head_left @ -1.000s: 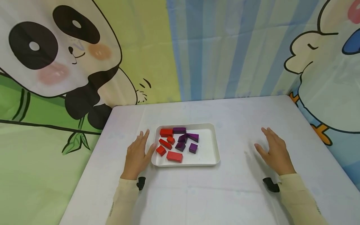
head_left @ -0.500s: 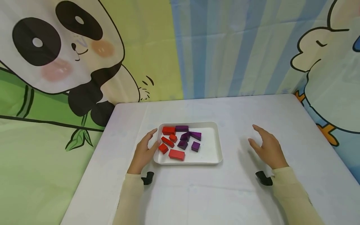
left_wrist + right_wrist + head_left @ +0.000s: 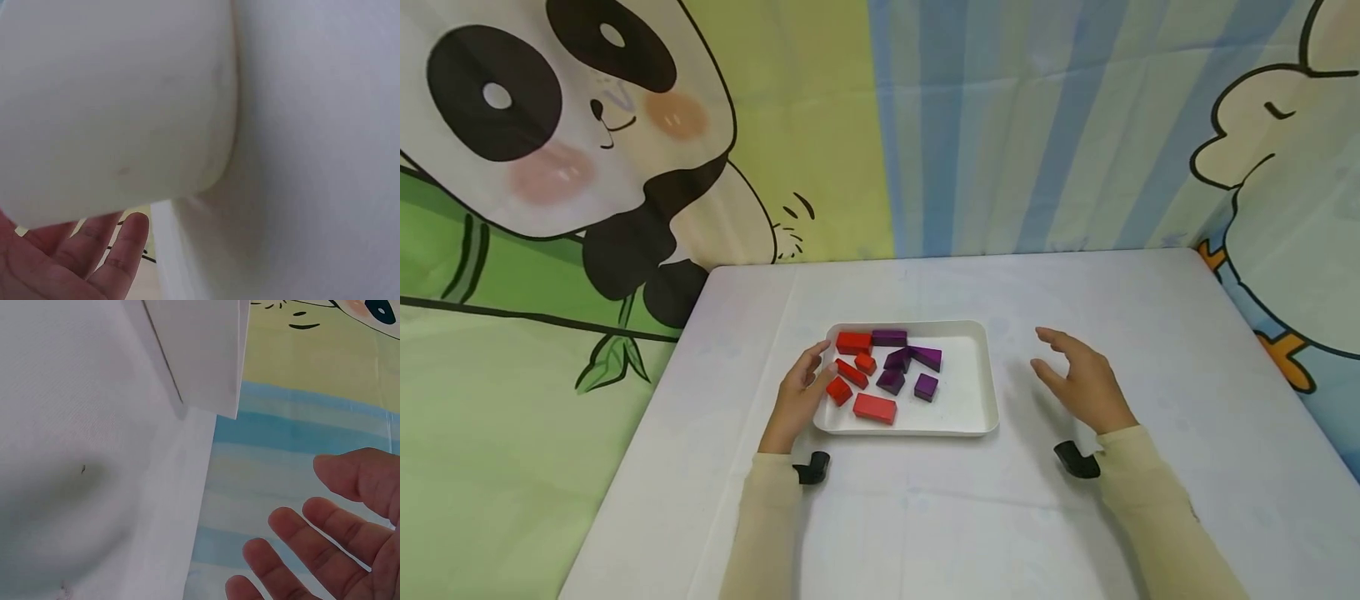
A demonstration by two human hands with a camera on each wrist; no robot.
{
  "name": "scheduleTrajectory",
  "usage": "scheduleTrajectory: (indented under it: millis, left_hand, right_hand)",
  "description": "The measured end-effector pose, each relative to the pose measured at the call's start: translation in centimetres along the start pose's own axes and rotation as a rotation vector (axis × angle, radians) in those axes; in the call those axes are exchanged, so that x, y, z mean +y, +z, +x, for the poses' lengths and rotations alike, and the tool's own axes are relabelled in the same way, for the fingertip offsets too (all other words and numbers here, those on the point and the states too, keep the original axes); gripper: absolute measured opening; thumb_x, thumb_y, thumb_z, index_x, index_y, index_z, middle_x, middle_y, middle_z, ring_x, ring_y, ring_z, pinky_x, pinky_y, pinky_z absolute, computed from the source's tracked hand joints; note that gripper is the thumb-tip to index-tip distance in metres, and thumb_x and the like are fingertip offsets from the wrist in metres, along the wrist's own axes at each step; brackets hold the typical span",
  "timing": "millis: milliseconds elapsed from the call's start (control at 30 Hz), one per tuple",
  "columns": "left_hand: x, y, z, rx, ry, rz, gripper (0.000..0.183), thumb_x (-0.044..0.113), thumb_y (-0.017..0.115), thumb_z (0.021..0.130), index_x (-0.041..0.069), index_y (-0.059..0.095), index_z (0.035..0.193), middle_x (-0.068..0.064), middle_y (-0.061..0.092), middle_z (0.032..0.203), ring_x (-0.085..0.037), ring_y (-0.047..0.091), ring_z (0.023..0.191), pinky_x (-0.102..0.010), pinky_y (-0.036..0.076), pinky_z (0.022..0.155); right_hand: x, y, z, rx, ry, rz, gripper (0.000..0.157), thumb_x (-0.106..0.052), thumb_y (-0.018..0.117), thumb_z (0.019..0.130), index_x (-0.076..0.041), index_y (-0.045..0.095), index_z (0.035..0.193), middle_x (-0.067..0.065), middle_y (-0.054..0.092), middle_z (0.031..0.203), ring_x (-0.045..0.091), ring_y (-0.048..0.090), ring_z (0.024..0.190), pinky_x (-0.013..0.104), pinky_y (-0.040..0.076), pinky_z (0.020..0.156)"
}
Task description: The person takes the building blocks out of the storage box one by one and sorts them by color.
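A white rectangular tray (image 3: 958, 392) lies on the table, holding several red blocks, such as a long red block (image 3: 875, 408), and several purple blocks, such as a purple cube (image 3: 926, 387). My left hand (image 3: 801, 396) is at the tray's left end, its thumb overlapping the rim beside the red blocks. In the left wrist view, the fingers (image 3: 122, 259) of that hand are loosely bent by the tray's outer wall (image 3: 119, 125); the thumb is hidden. My right hand (image 3: 1082, 383) is in the air right of the tray, fingers spread and holding nothing. In the right wrist view, its fingers (image 3: 312, 547) point toward the tray's side (image 3: 200, 350).
A white cloth (image 3: 925, 517) covers the table. Behind it hangs a printed backdrop (image 3: 985, 125) with a panda at the left and a pale cartoon figure at the right. A black wrist strap piece (image 3: 1077, 460) sits below the right hand.
My left hand has moved right, onto the tray's left end. My right hand has come left toward the tray. The blocks keep their places in the tray.
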State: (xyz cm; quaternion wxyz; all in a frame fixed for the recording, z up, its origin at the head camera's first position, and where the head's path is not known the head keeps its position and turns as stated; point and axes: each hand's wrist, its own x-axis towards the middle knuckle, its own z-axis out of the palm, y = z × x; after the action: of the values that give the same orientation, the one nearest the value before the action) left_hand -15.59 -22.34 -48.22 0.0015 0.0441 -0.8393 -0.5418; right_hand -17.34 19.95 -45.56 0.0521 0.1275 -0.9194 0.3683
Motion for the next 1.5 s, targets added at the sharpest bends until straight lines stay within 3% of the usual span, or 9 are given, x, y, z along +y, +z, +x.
scheduleTrajectory:
  millis: [433,633,800,967,1267,1500]
  left_hand:
    - [-0.9,0.4,0.7,0.018,-0.081,-0.186,0.051,0.026,0.057,0.113,0.017,0.051,0.163,-0.012,0.038,0.173,-0.037,0.035,0.159,-0.051,0.034,0.125]
    - [-1.2,0.4,0.9,0.037,-0.096,-0.268,0.049,0.016,0.055,0.111,0.011,0.053,0.161,-0.013,0.038,0.172,-0.036,0.033,0.16,-0.049,0.03,0.127]
    - [-1.6,0.4,1.2,0.056,-0.113,-0.301,0.054,0.002,0.051,0.107,0.008,0.051,0.161,-0.013,0.04,0.171,-0.035,0.038,0.158,-0.047,0.034,0.125]
    - [-2.1,0.5,1.5,0.08,-0.108,-0.35,0.06,-0.008,0.051,0.101,0.003,0.049,0.16,-0.019,0.045,0.167,-0.037,0.046,0.152,-0.046,0.039,0.122]
    - [-2.5,0.8,1.8,0.084,-0.127,-0.377,0.059,-0.007,0.054,0.099,0.0,0.051,0.158,-0.023,0.049,0.163,-0.039,0.048,0.151,-0.046,0.039,0.122]
    - [-2.5,0.9,2.0,0.088,-0.131,-0.371,0.059,-0.006,0.054,0.1,0.0,0.051,0.158,-0.022,0.05,0.162,-0.038,0.048,0.15,-0.045,0.039,0.122]
  right_hand:
    - [-3.3,1.0,3.7,-0.199,-0.091,0.098,0.051,-0.007,0.073,0.103,0.004,0.058,0.15,0.026,0.061,0.149,0.05,0.06,0.134,0.061,0.046,0.114]
    - [-4.3,2.6,6.4,-0.301,-0.116,0.196,0.046,-0.006,0.072,0.103,0.004,0.061,0.147,0.026,0.062,0.147,0.048,0.061,0.133,0.058,0.047,0.114]
    - [-5.2,4.3,8.1,-0.36,-0.071,0.274,0.043,-0.006,0.071,0.103,0.005,0.063,0.144,0.027,0.064,0.144,0.046,0.062,0.132,0.057,0.049,0.112]
    - [-5.8,6.1,9.4,-0.412,-0.005,0.28,0.045,-0.009,0.071,0.104,0.005,0.062,0.146,0.025,0.064,0.145,0.044,0.062,0.133,0.057,0.049,0.112]
    - [-5.3,7.8,10.3,-0.516,0.074,0.238,0.051,-0.008,0.075,0.101,0.006,0.059,0.148,0.026,0.063,0.147,0.045,0.061,0.135,0.057,0.046,0.115]
    - [-5.2,8.6,10.9,-0.548,0.09,0.169,0.048,-0.004,0.079,0.096,0.008,0.064,0.141,0.027,0.067,0.139,0.044,0.064,0.13,0.052,0.051,0.111]
